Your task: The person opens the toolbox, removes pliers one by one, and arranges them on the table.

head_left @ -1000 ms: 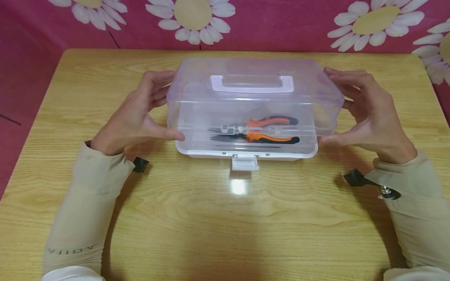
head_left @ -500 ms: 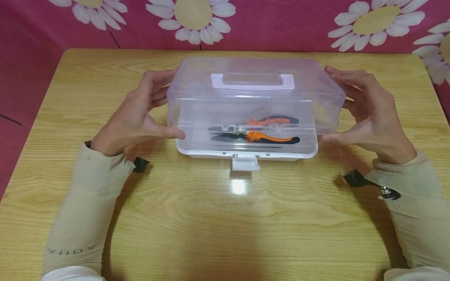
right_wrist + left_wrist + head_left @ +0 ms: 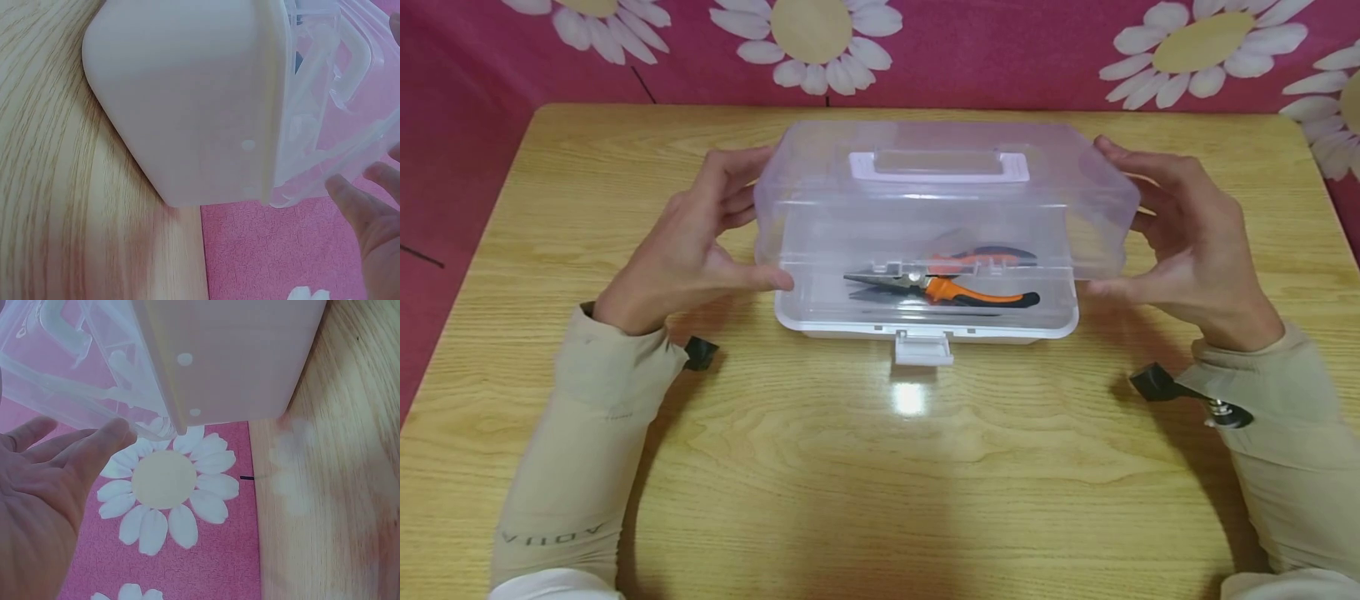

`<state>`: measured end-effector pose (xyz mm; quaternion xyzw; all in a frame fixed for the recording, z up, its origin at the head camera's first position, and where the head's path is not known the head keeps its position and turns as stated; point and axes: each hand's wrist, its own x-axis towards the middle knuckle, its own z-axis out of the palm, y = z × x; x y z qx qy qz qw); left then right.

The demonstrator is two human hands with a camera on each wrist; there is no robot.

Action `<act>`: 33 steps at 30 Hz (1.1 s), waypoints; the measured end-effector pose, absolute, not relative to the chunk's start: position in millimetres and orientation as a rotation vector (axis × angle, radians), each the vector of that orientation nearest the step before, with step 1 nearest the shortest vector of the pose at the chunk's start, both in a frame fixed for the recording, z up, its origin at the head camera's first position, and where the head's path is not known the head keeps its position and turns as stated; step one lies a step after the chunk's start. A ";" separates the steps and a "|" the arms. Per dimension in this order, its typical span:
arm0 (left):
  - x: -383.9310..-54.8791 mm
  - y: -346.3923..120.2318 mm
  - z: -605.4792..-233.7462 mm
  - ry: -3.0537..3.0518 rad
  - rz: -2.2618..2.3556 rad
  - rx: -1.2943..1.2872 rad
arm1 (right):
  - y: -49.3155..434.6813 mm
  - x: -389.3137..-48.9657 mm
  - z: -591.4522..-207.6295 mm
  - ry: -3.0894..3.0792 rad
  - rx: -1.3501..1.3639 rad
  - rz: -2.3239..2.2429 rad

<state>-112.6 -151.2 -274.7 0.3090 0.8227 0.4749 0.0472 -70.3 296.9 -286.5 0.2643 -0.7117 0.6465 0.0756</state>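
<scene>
A white plastic toolbox (image 3: 835,327) sits on the table, its clear purplish lid (image 3: 820,150) tilted partly up and back. Inside lie long-nose pliers (image 3: 951,292) with orange and black handles, the rear handle seen through the lid. My left hand (image 3: 688,237) holds the lid's left end, thumb near the front edge and fingers behind. At the opposite end my right hand (image 3: 1198,242) holds it the same way. Fingertips of the left hand (image 3: 56,469) meet the clear lid in the left wrist view, as do those of the right hand (image 3: 369,212) in the right wrist view.
The front latch (image 3: 923,348) hangs out over the wood-grain table (image 3: 850,483). A white handle (image 3: 936,173) is set on the lid. Behind the table's back edge stands a pink wall (image 3: 1000,58) with daisies. Black wrist mounts (image 3: 1157,382) stick out from the sleeves.
The lid has tilted slightly farther up and back; its front edge and handle stand higher in the head view, uncovering more of the pliers. Both hands have moved only slightly, and the pliers lie still.
</scene>
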 end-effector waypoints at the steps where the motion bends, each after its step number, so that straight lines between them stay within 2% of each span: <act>1: -112.5 -151.1 -274.8 2.513 1.448 0.940 | 296.8 -70.2 -286.6 -2.133 0.790 1.939; 33: -110.4 -151.7 -272.1 2.539 1.499 0.877 | 287.7 -73.9 -286.9 -1.889 0.794 2.095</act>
